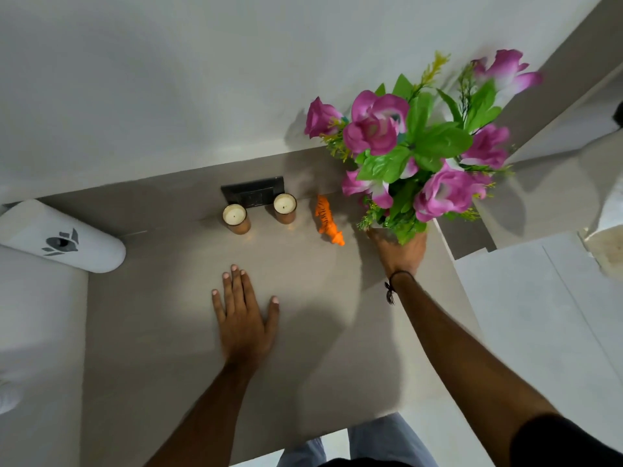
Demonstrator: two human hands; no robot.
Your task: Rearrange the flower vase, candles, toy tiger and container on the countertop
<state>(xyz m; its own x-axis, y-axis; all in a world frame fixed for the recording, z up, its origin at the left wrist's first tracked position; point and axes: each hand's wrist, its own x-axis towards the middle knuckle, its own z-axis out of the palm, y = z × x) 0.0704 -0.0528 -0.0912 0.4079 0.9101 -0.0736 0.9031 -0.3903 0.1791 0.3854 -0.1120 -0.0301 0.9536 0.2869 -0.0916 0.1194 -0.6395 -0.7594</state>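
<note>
A bunch of purple artificial flowers with green leaves [418, 153] rises from a vase at the countertop's far right; the vase body is hidden under the foliage. My right hand [399, 251] is wrapped around its base. Just left of it lies an orange striped toy tiger [328, 220]. Two amber glass candles stand near the back wall: one [285, 207] close to the tiger, the other [236, 218] further left. My left hand [241, 311] rests flat on the grey countertop [161, 332], fingers spread, holding nothing. A white container [64, 235] with a dark emblem lies at the left edge.
A black switch plate [253, 193] sits on the back wall behind the candles. White walls rise behind the counter. The counter drops off to white floor at the right [539, 315] and at the front, where grey trousers [371, 439] show.
</note>
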